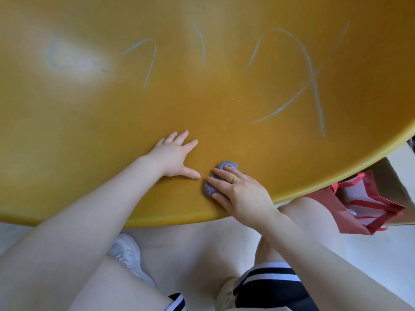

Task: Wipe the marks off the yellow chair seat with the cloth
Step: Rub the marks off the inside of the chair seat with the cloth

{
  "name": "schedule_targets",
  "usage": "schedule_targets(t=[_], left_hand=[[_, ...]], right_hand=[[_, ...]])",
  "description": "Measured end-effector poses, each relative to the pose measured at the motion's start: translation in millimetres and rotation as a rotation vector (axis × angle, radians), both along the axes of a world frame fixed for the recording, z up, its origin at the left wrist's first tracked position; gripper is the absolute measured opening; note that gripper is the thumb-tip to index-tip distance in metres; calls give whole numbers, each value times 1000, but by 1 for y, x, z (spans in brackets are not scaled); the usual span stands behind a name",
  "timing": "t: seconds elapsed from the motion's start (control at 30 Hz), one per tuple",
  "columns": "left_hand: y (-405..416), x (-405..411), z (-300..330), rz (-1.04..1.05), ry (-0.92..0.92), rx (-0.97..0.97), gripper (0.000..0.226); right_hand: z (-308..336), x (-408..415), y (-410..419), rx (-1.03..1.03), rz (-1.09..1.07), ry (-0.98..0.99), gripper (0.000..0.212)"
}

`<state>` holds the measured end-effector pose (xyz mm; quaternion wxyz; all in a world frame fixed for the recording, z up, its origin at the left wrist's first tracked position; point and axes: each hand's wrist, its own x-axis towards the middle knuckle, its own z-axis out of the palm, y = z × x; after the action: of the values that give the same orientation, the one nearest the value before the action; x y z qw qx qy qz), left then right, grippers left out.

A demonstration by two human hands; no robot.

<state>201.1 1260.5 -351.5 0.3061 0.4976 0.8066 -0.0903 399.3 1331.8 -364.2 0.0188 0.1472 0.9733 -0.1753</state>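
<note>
Seat [112, 113]: yellow, marks [314, 86] unwiped, lying far side of cloth [224, 167]. Cloth: near front edge, gripped by right hand [242, 194], fingers curled over it. Left hand [173, 158]: just beside cloth, fingers spread flat on seat. Right hand nearer the largest marks.

Single head view, looking steeply down, close over yellow chair seat [202, 104] near edge.
</note>
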Motion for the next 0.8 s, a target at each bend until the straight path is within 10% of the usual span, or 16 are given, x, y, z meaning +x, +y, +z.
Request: schedule_targets(t=[0.33,0.8], left_hand=[[-2,2,-8,57,-24,40,105],[14,15,-4,-36,88,30,111]], right_hand=[[6,-29,120,188,-347,-231,40],[11,20,46,27,-41,-44,42]])
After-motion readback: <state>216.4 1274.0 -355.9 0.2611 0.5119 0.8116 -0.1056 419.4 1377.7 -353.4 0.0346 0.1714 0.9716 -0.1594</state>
